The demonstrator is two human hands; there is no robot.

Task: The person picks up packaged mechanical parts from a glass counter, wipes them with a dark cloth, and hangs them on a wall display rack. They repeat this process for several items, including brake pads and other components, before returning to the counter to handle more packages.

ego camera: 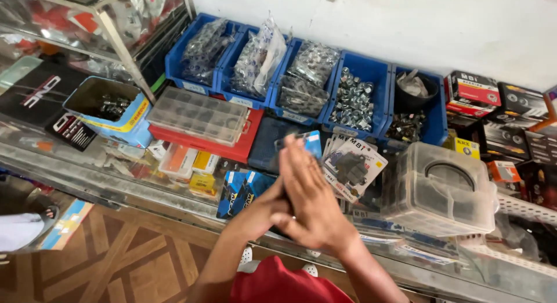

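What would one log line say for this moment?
left hand: pressed against right | right hand: open, flat | holding: nothing visible | nearest: carded parts packs on glass counter

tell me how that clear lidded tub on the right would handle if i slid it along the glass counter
The clear tub looks like stiff plastic, so it should keep its shape. It sits on the glass counter, so it would probably slide easily. Dark parts fill it, so it may be heavy for its size, and being tall it could tip if pushed near the top.
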